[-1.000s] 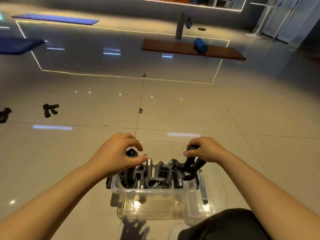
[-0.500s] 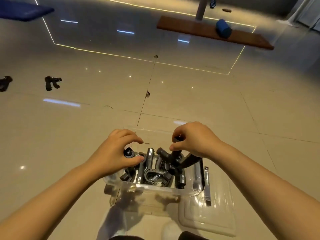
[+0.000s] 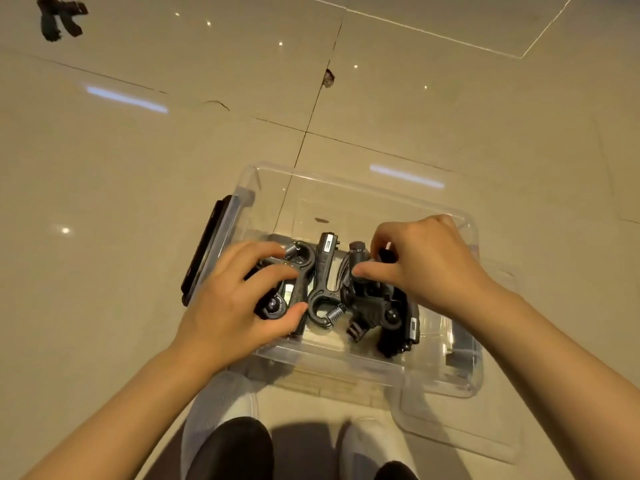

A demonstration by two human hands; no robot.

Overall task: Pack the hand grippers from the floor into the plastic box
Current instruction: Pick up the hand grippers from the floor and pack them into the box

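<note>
Hand grippers: a cluster of black ones with steel springs lies in the near half of the plastic box (image 3: 360, 188), packed side by side; the one in the middle (image 3: 320, 289) lies free.
Left hand (image 3: 239, 306): fingers curled round a gripper (image 3: 277, 299) at the box's left side, thumb by its round knob.
Right hand (image 3: 426, 265): fingers pinching the upright handle of another gripper (image 3: 360, 268).
Handling: they look stiff, fairly light and springy; the handles give the surest hold, while springs and hooked ends seem likely to snag on neighbours.
Still out: one stray gripper (image 3: 60, 19) on the floor (image 3: 485, 116), well apart, far left.
In the way: box walls and the crowded pile; a clear lid (image 3: 460, 424) lies partly under the box's right side, shoes (image 3: 221, 410) just before it.
</note>
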